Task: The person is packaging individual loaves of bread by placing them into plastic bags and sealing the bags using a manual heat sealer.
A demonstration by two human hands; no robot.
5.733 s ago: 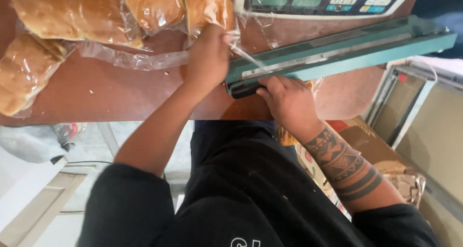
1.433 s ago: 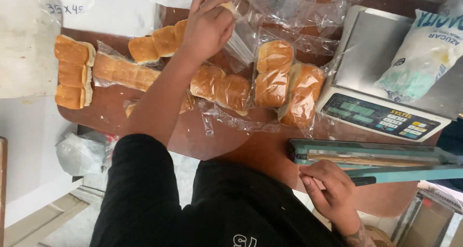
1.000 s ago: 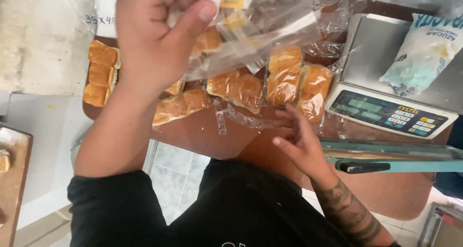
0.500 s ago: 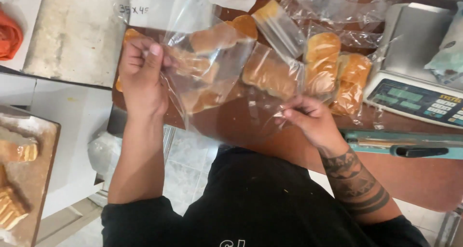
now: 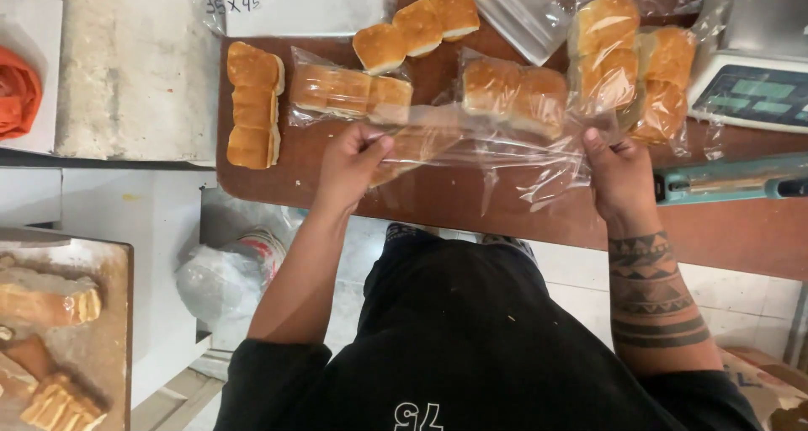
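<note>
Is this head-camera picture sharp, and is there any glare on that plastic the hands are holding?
Head view: mostly sharp and evenly lit, no hard shadows. The clear plastic bag stretched between the left hand and right hand shows pale sheen streaks, veiling the bread rolls behind. The bottom-left wooden board looks softer, slightly blurred.

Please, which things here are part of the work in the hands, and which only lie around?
In hand: left hand and right hand stretch a clear plastic bag; bread rolls nearby.
Lying about: scale, orange cloth, heat sealer.
</note>
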